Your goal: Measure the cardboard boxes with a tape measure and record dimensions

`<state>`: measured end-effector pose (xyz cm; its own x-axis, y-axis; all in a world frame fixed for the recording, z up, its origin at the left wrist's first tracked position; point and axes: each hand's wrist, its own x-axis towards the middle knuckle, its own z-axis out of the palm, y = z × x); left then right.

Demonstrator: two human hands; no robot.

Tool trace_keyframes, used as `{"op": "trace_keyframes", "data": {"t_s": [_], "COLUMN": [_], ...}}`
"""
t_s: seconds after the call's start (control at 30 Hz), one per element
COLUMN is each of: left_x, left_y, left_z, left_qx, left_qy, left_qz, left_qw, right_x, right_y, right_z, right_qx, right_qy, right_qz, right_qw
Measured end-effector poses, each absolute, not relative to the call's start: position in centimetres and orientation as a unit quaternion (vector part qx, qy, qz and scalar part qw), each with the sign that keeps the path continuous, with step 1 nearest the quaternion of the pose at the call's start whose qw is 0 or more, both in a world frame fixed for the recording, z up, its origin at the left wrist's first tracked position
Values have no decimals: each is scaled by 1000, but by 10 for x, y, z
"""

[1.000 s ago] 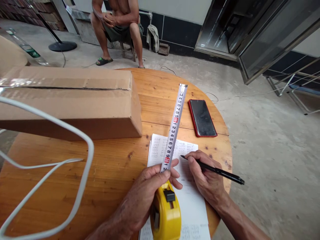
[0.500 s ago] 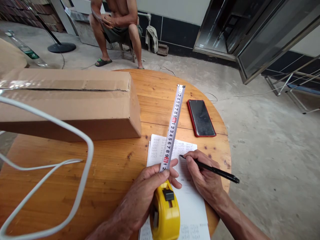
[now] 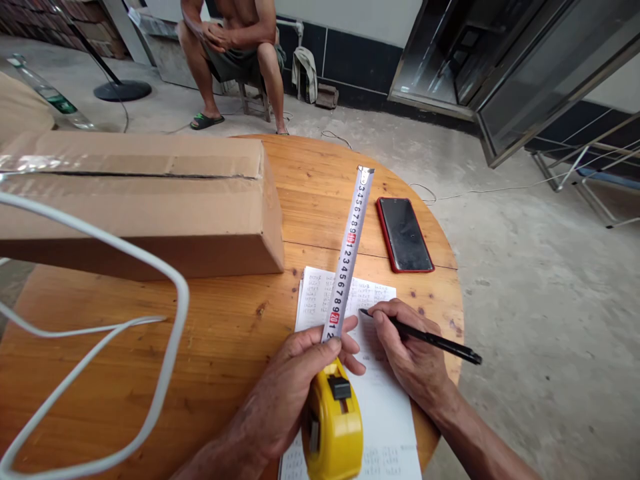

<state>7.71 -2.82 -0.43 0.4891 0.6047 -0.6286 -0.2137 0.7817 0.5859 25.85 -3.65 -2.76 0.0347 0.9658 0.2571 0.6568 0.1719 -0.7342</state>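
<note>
Around our round-edged wooden table (image 3: 320, 173) we saw a grey concrete floor (image 3: 540, 300), softly lit. Beyond it, dark tiles (image 3: 357, 63) ran along the foot of a pale wall (image 3: 350, 20), and a framed glass door (image 3: 545, 87) stood open beside a dim doorway (image 3: 440, 60).

Compared with a second ago, I see the black pen (image 3: 427, 337) in my right hand (image 3: 414, 357) swung very slightly: its back end now sits a touch higher and farther left, and its tip has crept marginally left over the handwritten sheet (image 3: 383, 397). My head view, which shifted slightly half a second ago, has swung back almost to its earlier framing.
</note>
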Motion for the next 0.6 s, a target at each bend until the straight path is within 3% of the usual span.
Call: {"op": "trace_keyframes", "data": {"t_s": [0.6], "left_x": [77], "left_y": [-26], "left_z": [1], "left_qx": [242], "left_qy": [456], "left_qz": [221], "left_qw": [827], "right_x": [261], "right_y": [-40], "right_z": [-26], "right_qx": [-637], "right_qy": [-623], "right_qz": [208], "right_qw": [403]}}
